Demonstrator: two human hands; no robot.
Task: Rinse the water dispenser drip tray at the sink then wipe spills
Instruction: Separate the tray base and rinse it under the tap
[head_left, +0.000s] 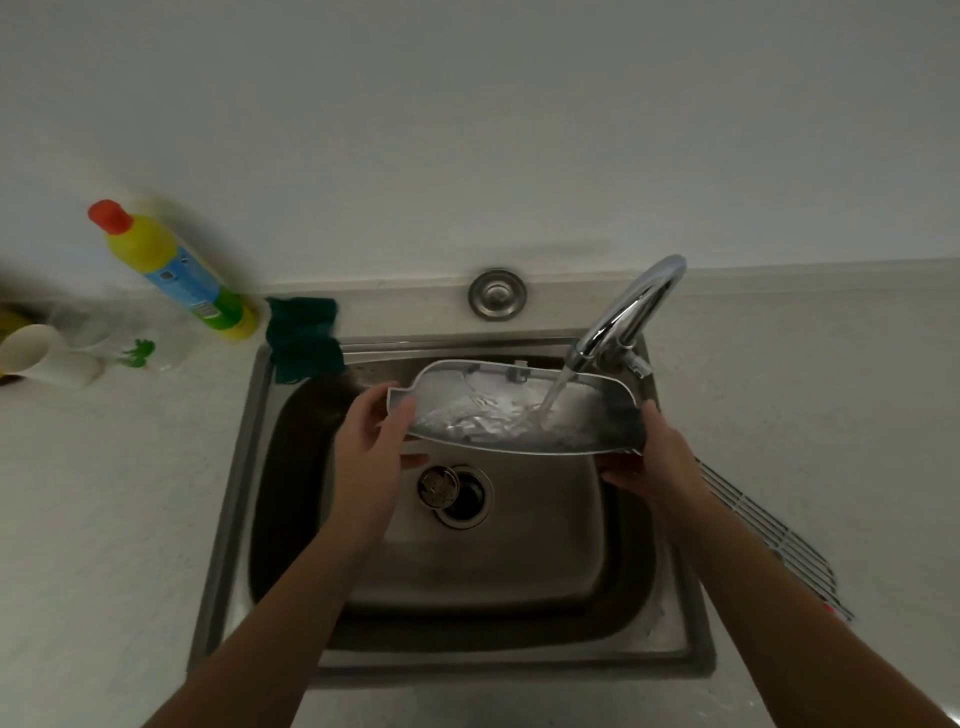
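The grey drip tray (597, 415) is held level over the steel sink (498, 566), open side up. My left hand (371, 447) grips its left end and my right hand (654, 457) grips its right end from below. Water runs from the chrome tap (631, 312) into the tray and pools and splashes inside it. The drain (457, 493) lies directly under the tray's front edge.
A dark green cloth (304, 338) hangs over the sink's back left corner. A yellow detergent bottle with a red cap (171, 267) and white cups (41, 353) stand on the left counter. A wire grille (779, 535) lies on the right counter beside the sink.
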